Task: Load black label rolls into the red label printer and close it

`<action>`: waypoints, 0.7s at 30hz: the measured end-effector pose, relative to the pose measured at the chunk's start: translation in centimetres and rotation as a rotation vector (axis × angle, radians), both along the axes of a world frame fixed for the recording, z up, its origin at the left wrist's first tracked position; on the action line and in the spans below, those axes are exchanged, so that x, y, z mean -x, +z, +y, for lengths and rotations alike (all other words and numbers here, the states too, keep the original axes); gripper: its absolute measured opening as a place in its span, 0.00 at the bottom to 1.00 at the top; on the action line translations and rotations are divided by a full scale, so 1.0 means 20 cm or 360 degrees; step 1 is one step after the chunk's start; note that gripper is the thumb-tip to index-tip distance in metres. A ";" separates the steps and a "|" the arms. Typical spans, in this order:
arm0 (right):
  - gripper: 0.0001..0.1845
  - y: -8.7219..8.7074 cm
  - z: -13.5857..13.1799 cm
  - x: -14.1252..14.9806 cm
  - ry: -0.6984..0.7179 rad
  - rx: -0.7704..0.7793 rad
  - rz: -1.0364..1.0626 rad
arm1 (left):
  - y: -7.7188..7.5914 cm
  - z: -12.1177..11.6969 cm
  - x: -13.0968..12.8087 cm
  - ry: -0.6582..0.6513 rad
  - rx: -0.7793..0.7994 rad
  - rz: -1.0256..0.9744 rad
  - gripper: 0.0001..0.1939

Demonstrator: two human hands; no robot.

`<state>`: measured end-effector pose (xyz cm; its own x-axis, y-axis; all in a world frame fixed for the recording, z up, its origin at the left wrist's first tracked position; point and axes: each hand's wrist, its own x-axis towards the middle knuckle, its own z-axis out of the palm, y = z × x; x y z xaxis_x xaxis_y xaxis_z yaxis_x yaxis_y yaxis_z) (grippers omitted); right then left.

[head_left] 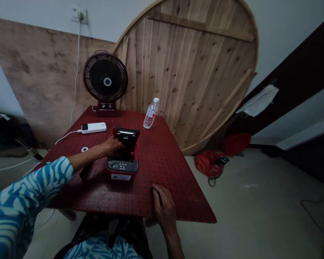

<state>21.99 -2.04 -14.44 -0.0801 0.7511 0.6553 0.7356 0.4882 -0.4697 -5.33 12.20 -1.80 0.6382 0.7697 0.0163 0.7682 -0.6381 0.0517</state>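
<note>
A small red and black printer (122, 165), which looks like a label or receipt printer, stands on the table with its lid (126, 133) raised. My left hand (113, 145) reaches into its opening from the left; the fingertips are hidden inside, so what they hold does not show. Behind my left forearm lies a small white paper roll (84, 149). Under that forearm a dark object is partly covered. My right hand (164, 205) rests on the table's front edge, right of the printer, fingers loosely bent and thumb apart, with nothing visible in it.
The table (156, 154) has a red patterned cover. Toward its back stand a fan (106, 81) and a water bottle (151, 114). A white power bank (94, 127) with a cable lies at the left. A round wooden board (189, 72) leans behind. A red bag (209, 163) lies on the floor.
</note>
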 end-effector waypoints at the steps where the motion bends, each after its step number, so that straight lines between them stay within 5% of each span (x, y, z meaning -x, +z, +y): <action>1: 0.12 0.00 0.00 0.00 0.0000 -0.0006 0.0000 | 0.01 0.00 -0.01 0.0004 0.0038 0.0057 0.13; 13: 0.12 0.01 -0.01 0.00 0.0018 0.0031 0.0049 | 0.16 -0.05 -0.08 0.0132 0.0337 0.0120 0.19; 17: 0.11 0.01 -0.01 0.00 0.0025 0.0026 0.0062 | 0.15 -0.05 -0.09 0.0101 0.0384 0.0163 0.17; 21: 0.12 0.02 -0.02 0.00 0.0039 0.0029 0.0070 | 0.12 -0.07 -0.02 -0.0001 0.0346 -0.0131 0.20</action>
<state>22.08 -2.37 -13.99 -0.0703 0.7612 0.6447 0.7020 0.4969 -0.5101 -4.98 10.83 0.58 0.6422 0.7603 -0.0976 0.7552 -0.6057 0.2505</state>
